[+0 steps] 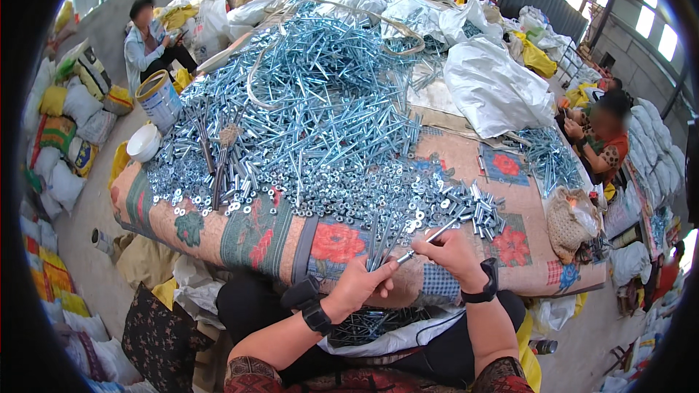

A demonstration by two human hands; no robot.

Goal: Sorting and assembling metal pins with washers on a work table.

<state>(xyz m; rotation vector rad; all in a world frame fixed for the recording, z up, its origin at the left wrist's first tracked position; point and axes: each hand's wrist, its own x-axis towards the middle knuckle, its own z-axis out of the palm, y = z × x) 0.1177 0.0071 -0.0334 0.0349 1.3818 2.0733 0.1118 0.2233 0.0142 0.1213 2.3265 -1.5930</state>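
Note:
A long thin metal bolt lies slantwise between my two hands at the table's near edge. My left hand closes its thumb and fingers round its lower end. The fingers of my right hand pinch it farther up, and its far end sticks out past them. Several other thin rods stand up beside my left fingers; whether that hand holds them, I cannot tell. Just beyond both hands spread small nuts and washers, with short metal sleeves to the right.
A large heap of bolts covers the patterned table cloth. A white bowl and a bucket stand at the left. White sacking and a woven bag lie right. More rods rest in my lap. Other people sit around.

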